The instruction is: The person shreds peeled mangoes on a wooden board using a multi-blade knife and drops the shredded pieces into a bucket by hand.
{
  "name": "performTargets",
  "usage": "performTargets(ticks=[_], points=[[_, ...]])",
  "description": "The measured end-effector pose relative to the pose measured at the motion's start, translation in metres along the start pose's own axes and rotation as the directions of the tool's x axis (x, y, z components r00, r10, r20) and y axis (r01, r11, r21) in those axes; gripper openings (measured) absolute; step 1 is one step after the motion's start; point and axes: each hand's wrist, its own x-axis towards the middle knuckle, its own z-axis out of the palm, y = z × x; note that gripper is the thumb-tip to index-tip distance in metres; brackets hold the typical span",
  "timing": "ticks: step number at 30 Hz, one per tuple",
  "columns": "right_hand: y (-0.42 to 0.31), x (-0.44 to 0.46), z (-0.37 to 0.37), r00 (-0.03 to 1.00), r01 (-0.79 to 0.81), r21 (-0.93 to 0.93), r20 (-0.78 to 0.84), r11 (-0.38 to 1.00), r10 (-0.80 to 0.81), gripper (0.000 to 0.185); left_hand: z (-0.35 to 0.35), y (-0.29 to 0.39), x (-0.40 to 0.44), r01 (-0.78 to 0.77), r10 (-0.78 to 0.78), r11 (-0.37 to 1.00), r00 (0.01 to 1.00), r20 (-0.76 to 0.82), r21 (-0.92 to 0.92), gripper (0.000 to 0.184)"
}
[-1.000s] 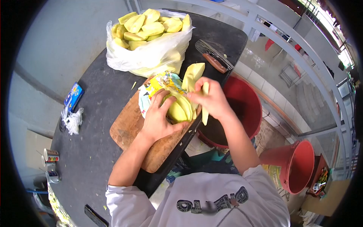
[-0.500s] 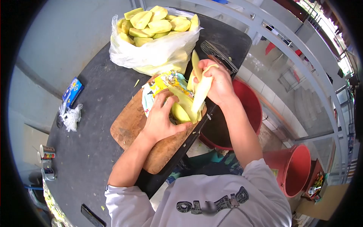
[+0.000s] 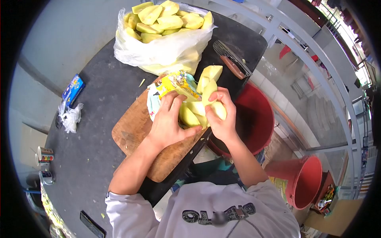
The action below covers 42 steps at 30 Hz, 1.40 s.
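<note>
1. While the left hand [image 3: 168,119] clasps yellow slices [image 3: 189,116] over the board [image 3: 137,125], the right hand [image 3: 224,119] pinches a pale piece [image 3: 219,110] just beside them.
2. Beyond the 2 hands, a full bag [image 3: 166,51] and a knife [image 3: 233,66] rest on the desk [image 3: 95,154].
3. Right of the right hand: a bucket [image 3: 260,117].

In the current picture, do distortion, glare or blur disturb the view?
Head view: strong fisheye bending, corners black. Head view: glare whitens patches at upper right and parts of the plastic bag. Head view: left hand, right hand and yellow slices look fairly sharp; a blurred grey patch covers part of the shirt print.
</note>
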Motion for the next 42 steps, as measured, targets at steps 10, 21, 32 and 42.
performTargets(ticks=[10,21,32,42], points=[[0.006,-0.021,0.016,0.963,0.235,-0.215,-0.084,0.948,-0.258,0.037,0.004,-0.007,-0.001,-0.046,0.047,0.999,0.999,-0.016,0.019,0.079],[0.005,-0.022,-0.022,0.967,-0.162,0.057,-0.188,0.985,0.170,0.046,0.002,0.004,0.000,0.024,-0.025,0.999,0.999,0.023,0.038,0.081],[0.006,-0.017,-0.032,0.951,-0.098,0.173,-0.274,0.980,0.143,0.045,0.002,0.006,0.010,-0.037,0.018,0.987,0.992,0.123,0.158,0.086],[-0.003,-0.014,0.003,0.987,-0.049,-0.173,-0.162,0.984,0.021,0.039,-0.004,0.001,0.004,-0.019,0.017,0.999,0.998,0.062,0.045,0.086]])
